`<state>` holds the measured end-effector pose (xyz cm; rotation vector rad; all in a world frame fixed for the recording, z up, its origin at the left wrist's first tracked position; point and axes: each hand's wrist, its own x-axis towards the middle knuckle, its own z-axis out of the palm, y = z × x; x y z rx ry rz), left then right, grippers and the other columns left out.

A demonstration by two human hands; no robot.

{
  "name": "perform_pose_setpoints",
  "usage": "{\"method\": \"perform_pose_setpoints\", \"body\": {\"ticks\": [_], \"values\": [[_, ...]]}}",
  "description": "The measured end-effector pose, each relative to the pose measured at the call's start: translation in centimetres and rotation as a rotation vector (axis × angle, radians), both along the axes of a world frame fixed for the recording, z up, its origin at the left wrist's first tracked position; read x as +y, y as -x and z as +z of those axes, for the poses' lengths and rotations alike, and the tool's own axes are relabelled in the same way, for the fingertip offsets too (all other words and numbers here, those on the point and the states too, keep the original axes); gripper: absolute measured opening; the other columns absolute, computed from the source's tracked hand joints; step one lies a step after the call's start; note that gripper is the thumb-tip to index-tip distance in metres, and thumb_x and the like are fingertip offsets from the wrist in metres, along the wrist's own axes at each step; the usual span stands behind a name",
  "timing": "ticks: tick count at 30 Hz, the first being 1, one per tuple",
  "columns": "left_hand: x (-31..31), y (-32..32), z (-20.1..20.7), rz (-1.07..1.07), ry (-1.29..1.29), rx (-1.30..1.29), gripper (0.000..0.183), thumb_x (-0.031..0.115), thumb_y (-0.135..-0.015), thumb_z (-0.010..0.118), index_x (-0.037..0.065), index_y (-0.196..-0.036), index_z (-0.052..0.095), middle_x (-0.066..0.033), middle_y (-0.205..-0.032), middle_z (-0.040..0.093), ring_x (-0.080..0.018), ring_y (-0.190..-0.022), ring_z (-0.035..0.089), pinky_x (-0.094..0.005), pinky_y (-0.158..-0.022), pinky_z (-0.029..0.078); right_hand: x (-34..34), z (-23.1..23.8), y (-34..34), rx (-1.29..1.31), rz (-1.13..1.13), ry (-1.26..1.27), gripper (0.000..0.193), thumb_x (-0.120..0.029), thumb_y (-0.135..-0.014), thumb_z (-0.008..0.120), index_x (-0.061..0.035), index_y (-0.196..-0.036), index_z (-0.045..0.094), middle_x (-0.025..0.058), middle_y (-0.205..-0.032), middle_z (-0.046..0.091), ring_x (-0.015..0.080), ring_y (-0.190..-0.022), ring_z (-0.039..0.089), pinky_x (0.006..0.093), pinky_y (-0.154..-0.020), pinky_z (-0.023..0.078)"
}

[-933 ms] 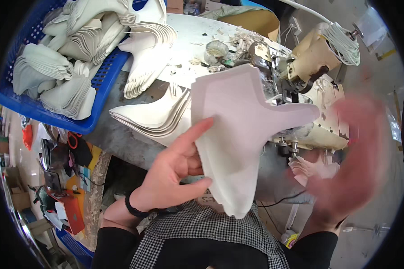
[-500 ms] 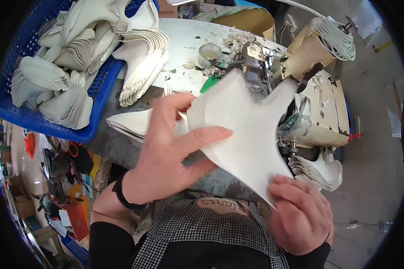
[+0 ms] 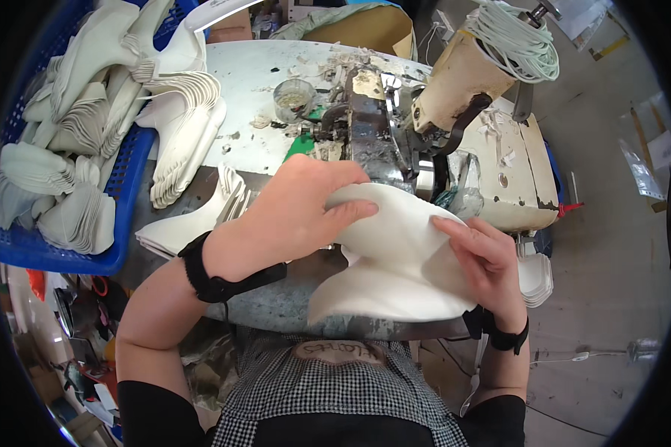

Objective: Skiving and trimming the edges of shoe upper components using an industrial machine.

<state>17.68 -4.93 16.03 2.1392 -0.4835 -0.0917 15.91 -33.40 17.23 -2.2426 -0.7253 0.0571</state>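
Note:
A white leather-like piece (image 3: 395,231), cut with curved wings like a shoe upper, is held bent between my two hands in front of the machine. My left hand (image 3: 291,205) pinches its upper left edge between thumb and fingers. On the far right side my right hand (image 3: 488,261) grips the same piece, its fingers pressed along the upper edge. Behind the piece stands a worn skiving-type machine (image 3: 373,127), its lower front partly hidden by the piece. A stack of similar white pieces (image 3: 194,216) lies on the table left of my left hand.
A blue plastic basket (image 3: 119,249) heaped with white piles stands at the left, another pile (image 3: 190,134) beside it. Scraps and a clear round dish (image 3: 294,99) lie on the white tabletop (image 3: 238,82). A cream motor housing (image 3: 455,82) rises at the right, near more stacked pieces (image 3: 535,279).
The white piece has been turned and bent, moving lower in front of the machine. My right hand has moved up to its upper right edge. The view has shifted, too.

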Motion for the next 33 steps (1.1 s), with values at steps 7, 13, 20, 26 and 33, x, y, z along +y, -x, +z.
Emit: {"method": "perform_pose_setpoints", "body": {"ticks": [7, 13, 20, 26, 33], "values": [[-1.3, -2.9, -1.4, -0.082, 0.151, -0.206, 0.016, 0.009, -0.082, 0.068, 0.007, -0.097, 0.071, -0.0152, -0.082, 0.068, -0.0312, -0.071, 0.065, -0.0382, -0.066, 0.051, -0.7, -0.7, -2.4, 0.086, -0.024, 0.034, 0.048, 0.009, -0.083, 0.056, -0.0146, -0.123, 0.067, 0.0052, -0.067, 0.041, 0.0155, -0.059, 0.042, 0.027, -0.055, 0.036], [-1.3, -2.8, -1.1, -0.056, -0.145, -0.249, 0.02, 0.012, -0.083, 0.066, 0.013, -0.101, 0.074, -0.012, -0.072, 0.06, -0.0295, -0.07, 0.059, -0.0388, -0.063, 0.048, -0.7, -0.8, -3.0, 0.251, -0.044, -0.017, 0.048, 0.009, -0.084, 0.054, -0.0146, -0.123, 0.067, 0.0051, -0.069, 0.046, 0.0143, -0.063, 0.044, 0.0251, -0.06, 0.037], [-1.5, -2.9, -0.6, -0.033, -0.194, -0.261, 0.024, 0.01, -0.08, 0.068, 0.014, -0.103, 0.075, -0.0104, -0.067, 0.056, -0.0281, -0.065, 0.056, -0.0374, -0.061, 0.046, -0.4, -0.5, -3.7, 0.427, -0.066, -0.039, 0.044, 0.01, -0.085, 0.051, -0.0093, -0.121, 0.067, 0.0054, -0.078, 0.058, 0.0105, -0.072, 0.05, 0.0242, -0.068, 0.042], [-2.6, -2.4, -0.6, -0.054, -0.208, -0.289, 0.021, 0.011, -0.079, 0.066, 0.013, -0.098, 0.073, -0.0112, -0.074, 0.06, -0.0304, -0.073, 0.06, -0.0405, -0.067, 0.049, -2.0, 0.4, -5.1, 0.462, -0.065, -0.091, 0.041, 0.012, -0.085, 0.05, -0.005, -0.118, 0.068, 0.0071, -0.096, 0.069, 0.0096, -0.084, 0.058, 0.0227, -0.08, 0.045], [-2.0, -1.6, -0.7, 0.016, -0.001, 0.011, 0.017, -0.003, -0.08, 0.064, -0.001, -0.096, 0.066, -0.0119, -0.07, 0.067, -0.0194, -0.062, 0.067, -0.0284, -0.059, 0.052, -4.7, 1.6, -5.6, 0.478, -0.08, -0.044, 0.041, 0.011, -0.083, 0.049, -0.0031, -0.116, 0.069, 0.0083, -0.104, 0.07, 0.0093, -0.091, 0.061, 0.0228, -0.083, 0.047]]}}
